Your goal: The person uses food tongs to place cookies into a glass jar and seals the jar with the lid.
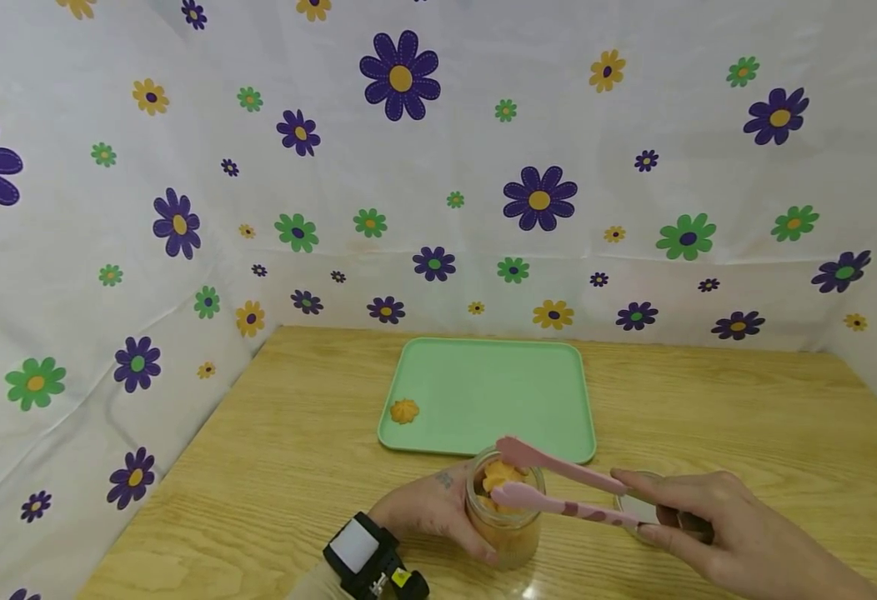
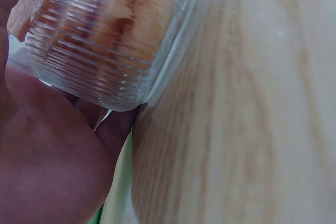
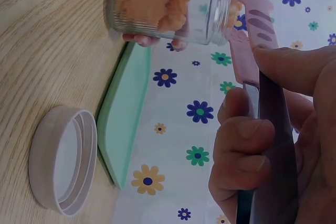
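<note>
A ribbed glass jar [image 1: 509, 537] of golden piped cookies stands on the wooden table, and my left hand [image 1: 434, 508] grips its side, thumb in front. The left wrist view shows the jar's ribbed lower wall [image 2: 100, 51] against my palm. With my right hand [image 1: 716, 517] I hold pink-tipped tongs [image 1: 573, 508] by their dark handles. Their tips are spread across the jar's mouth, with a cookie [image 1: 502, 475] showing between them at the rim. In the right wrist view that cookie [image 3: 234, 11] sticks out of the mouth.
Behind the jar lies a mint-green tray [image 1: 498, 383], with one cookie [image 1: 404, 411] at its left front corner. A white round lid [image 3: 63, 161] rests on the table to the jar's right, partly behind my right hand in the head view. A flower-print curtain [image 1: 468, 167] encloses the table.
</note>
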A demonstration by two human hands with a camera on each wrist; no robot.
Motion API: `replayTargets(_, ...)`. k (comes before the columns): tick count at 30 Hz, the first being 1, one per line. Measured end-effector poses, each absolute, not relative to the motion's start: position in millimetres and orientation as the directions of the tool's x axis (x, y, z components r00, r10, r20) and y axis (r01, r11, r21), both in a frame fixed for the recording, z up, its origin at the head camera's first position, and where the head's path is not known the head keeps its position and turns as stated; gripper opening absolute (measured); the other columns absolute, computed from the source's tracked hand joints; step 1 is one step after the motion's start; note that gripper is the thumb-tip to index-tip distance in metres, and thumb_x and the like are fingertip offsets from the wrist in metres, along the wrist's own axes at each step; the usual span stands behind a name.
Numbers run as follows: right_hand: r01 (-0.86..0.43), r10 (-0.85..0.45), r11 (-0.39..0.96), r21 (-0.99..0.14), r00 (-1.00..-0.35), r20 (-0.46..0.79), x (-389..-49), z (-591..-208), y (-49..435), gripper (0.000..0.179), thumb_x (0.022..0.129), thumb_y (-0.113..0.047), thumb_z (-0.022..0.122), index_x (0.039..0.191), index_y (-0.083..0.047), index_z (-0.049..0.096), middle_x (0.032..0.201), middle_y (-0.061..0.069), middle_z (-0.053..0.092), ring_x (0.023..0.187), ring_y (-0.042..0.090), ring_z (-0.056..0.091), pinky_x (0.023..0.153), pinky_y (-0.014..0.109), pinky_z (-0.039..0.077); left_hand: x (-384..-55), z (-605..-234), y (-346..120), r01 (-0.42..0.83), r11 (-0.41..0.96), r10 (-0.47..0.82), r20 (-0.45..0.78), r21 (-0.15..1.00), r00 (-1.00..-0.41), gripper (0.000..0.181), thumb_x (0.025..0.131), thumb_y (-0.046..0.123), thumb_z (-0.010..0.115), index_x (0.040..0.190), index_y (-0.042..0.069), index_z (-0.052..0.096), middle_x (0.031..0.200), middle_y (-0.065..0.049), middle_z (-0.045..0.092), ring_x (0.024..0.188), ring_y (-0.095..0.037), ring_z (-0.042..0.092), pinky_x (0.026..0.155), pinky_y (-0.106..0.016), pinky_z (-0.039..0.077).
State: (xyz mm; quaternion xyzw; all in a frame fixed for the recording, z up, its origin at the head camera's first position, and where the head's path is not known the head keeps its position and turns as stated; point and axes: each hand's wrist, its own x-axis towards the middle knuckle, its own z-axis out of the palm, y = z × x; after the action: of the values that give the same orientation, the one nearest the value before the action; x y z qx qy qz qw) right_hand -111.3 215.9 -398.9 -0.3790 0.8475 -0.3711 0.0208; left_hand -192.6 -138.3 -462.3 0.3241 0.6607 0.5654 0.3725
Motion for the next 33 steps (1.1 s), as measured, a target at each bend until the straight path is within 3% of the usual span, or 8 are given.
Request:
replayTargets(7, -0.573, -0.654, 0.446, -0.687, -0.733, 0.187, -112.3, -399.8, 215.4, 0.046, 0.102, -0.013, 0.061, 0.148, -0.012, 0.055, 0.070, -0.024, 0.043, 0.057, -0.009, 0.042, 0.048, 0.017, 0.041, -192.8, -463.3, -137.5, -0.015, 0.102, 0.873, -0.097, 0.995, -0.478, 0.083, 0.081, -0.006, 0.079, 0.152, 0.011, 0.040, 0.140, 0.002, 0.058, 0.132, -0.015, 0.054, 0.115, -0.027, 0.038)
replayTargets(14, -0.598, -0.669, 0.414, -0.686, -0.711, 0.216, -113.9, -401.3, 219.0, 0.048, 0.100, -0.007, 0.064, 0.146, -0.007, 0.054, 0.079, -0.019, 0.056, 0.059, -0.009, 0.045, 0.047, 0.017, 0.042, -192.3, -463.3, -139.0, -0.027, 0.114, 0.868, -0.113, 0.993, -0.484, 0.086, 0.081, -0.003, 0.079, 0.153, 0.019, 0.038, 0.142, 0.002, 0.056, 0.132, -0.015, 0.054, 0.113, -0.028, 0.039)
replayTargets(21, -0.592, -0.637, 0.454, -0.666, -0.738, 0.222, -113.3, -399.4, 214.7, 0.043, 0.102, -0.010, 0.061, 0.144, -0.014, 0.057, 0.075, -0.022, 0.052, 0.059, -0.007, 0.046, 0.048, 0.018, 0.043, -192.2, -462.9, -140.0, -0.018, 0.121, 0.864, -0.114, 0.993, -0.490, 0.085, 0.081, -0.001, 0.080, 0.153, 0.019, 0.039, 0.142, 0.003, 0.056, 0.131, -0.015, 0.054, 0.113, -0.028, 0.040)
replayTargets(28, -0.649, -0.644, 0.451, -0.613, -0.712, 0.280, -112.9, -398.5, 215.3, 0.045, 0.102, -0.005, 0.059, 0.146, -0.016, 0.057, 0.084, -0.018, 0.057, 0.067, -0.006, 0.048, 0.054, 0.018, 0.043, -192.3, -462.2, -139.5, -0.014, 0.128, 0.862, -0.119, 0.992, -0.492, 0.085, 0.081, 0.000, 0.081, 0.153, 0.020, 0.039, 0.142, 0.003, 0.056, 0.132, -0.014, 0.054, 0.113, -0.027, 0.040)
replayTargets(33, -0.675, -0.634, 0.437, -0.594, -0.700, 0.329, -113.4, -399.8, 216.3, 0.047, 0.098, -0.003, 0.064, 0.144, -0.016, 0.059, 0.080, -0.021, 0.054, 0.062, -0.008, 0.044, 0.051, 0.016, 0.042, -191.7, -461.7, -138.1, -0.011, 0.123, 0.857, -0.112, 0.992, -0.503, 0.083, 0.080, -0.002, 0.081, 0.151, 0.017, 0.042, 0.140, 0.003, 0.058, 0.131, -0.014, 0.054, 0.113, -0.027, 0.039)
